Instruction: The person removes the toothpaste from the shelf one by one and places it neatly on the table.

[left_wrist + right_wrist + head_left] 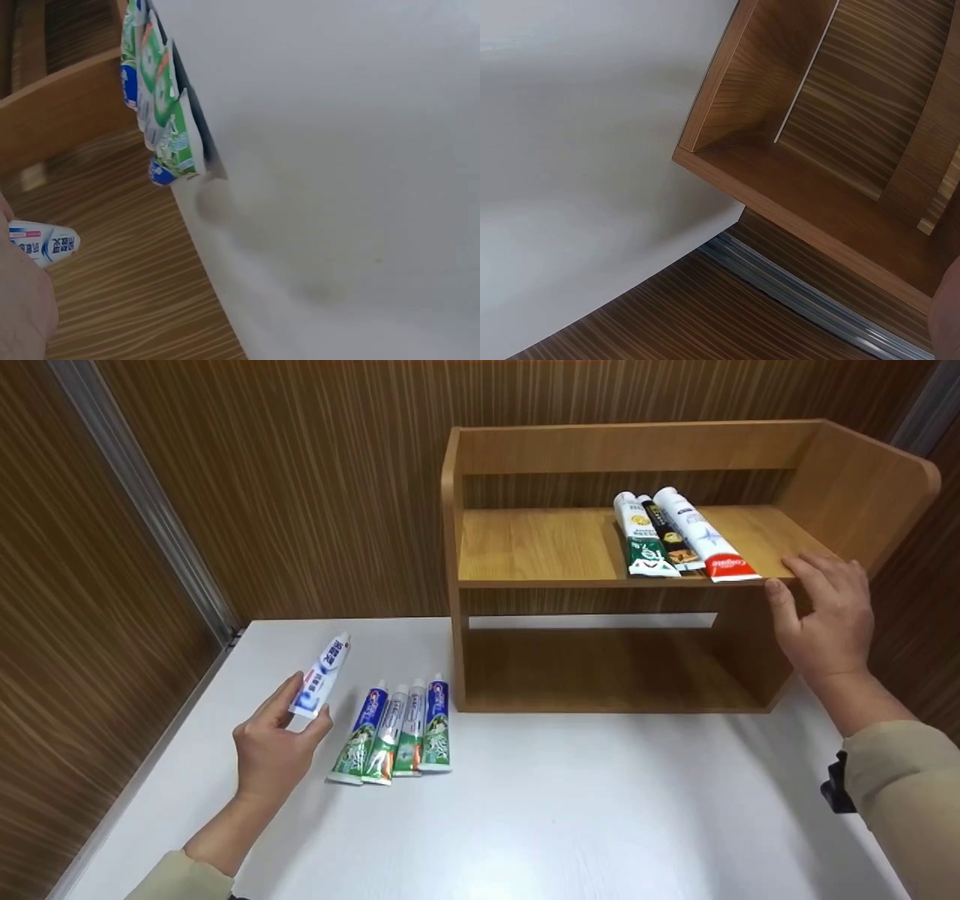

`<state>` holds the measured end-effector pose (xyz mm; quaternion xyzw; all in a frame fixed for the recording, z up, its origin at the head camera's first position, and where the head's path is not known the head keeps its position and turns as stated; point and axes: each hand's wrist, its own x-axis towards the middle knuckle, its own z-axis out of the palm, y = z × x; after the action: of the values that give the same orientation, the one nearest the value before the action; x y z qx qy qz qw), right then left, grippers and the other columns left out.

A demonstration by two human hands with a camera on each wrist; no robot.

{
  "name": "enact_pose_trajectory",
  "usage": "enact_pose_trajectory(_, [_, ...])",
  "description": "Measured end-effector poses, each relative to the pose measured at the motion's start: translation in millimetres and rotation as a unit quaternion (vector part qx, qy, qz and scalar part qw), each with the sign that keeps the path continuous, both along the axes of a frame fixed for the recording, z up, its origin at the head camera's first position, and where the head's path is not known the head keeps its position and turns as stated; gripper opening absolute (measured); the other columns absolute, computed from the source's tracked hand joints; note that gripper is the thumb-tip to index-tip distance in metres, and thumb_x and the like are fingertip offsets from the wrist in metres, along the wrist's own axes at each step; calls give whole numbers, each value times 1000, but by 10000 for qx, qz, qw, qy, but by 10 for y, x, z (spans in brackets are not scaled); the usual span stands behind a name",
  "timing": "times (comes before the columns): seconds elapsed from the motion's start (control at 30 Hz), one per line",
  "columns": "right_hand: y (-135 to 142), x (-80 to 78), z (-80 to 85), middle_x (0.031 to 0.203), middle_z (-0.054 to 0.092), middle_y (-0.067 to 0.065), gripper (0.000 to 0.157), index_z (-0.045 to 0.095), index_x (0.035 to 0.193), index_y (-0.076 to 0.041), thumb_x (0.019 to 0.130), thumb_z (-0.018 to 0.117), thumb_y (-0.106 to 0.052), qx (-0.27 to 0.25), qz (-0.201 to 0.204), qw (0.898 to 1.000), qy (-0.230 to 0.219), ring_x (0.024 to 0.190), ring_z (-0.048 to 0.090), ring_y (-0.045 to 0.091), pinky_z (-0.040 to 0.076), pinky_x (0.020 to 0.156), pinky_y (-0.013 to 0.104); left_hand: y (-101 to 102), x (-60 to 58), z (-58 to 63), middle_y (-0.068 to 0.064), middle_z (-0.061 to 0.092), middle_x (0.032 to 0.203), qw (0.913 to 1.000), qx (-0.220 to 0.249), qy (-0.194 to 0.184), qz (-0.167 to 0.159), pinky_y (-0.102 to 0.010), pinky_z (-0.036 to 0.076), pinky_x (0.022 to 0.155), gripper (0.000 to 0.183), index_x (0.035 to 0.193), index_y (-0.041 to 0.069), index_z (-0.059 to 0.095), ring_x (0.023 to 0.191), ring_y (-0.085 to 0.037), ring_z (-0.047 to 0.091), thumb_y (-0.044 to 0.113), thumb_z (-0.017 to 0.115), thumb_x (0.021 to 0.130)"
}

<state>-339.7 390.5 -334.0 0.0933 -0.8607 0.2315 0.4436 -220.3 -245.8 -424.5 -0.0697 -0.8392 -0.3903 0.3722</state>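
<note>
My left hand point(274, 746) pinches a white and blue toothpaste tube point(322, 675) by its flat end, between thumb and fingers. The tube tilts cap-up above the white table. In the left wrist view its capped end point(56, 244) pokes out beside the hand. Just right of that hand, several green toothpaste tubes point(435, 735) lie side by side, some blue-topped, others silvery. My right hand point(829, 619) rests at the right front edge of the wooden shelf's upper board point(540, 544), fingers on top. Near it lies a white and red Colgate tube point(709, 536).
Left of the Colgate tube on the upper board lie a black tube point(671, 536) and a white and green tube point(643, 536). The two-level wooden shelf point(454, 585) stands on the white table point(540, 810). Wood-patterned panels point(315, 495) enclose the back and sides.
</note>
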Motion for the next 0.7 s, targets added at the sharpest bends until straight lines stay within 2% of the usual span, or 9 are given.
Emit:
enact_pose_trajectory(0.23, [-2, 3, 0, 136, 57, 12, 43, 63, 130, -13, 93, 63, -34, 13, -13, 10000, 10, 132, 44, 30, 11, 119, 38, -61, 9, -147, -17, 59, 132, 9999, 6, -105, 21, -31, 49, 83, 60, 135, 2, 56, 113, -37, 61, 5, 78, 80])
enact_pose_trajectory(0.47, [7, -16, -8, 135, 57, 13, 43, 63, 130, -12, 93, 63, -34, 8, 16, 10000, 67, 131, 44, 31, 12, 119, 38, -128, 16, -265, -21, 59, 130, 9999, -29, -114, 56, -37, 50, 81, 60, 134, -1, 56, 112, -40, 60, 2, 78, 78])
enact_pose_trajectory(0.7, [29, -47, -34, 132, 59, 15, 42, 65, 127, -9, 92, 64, -33, 20, 123, 9994, 320, 130, 45, 32, 14, 119, 41, -154, 27, -352, -23, 60, 127, 9998, -38, -187, 26, -33, 51, 79, 59, 131, -4, 57, 108, -40, 63, 0, 78, 76])
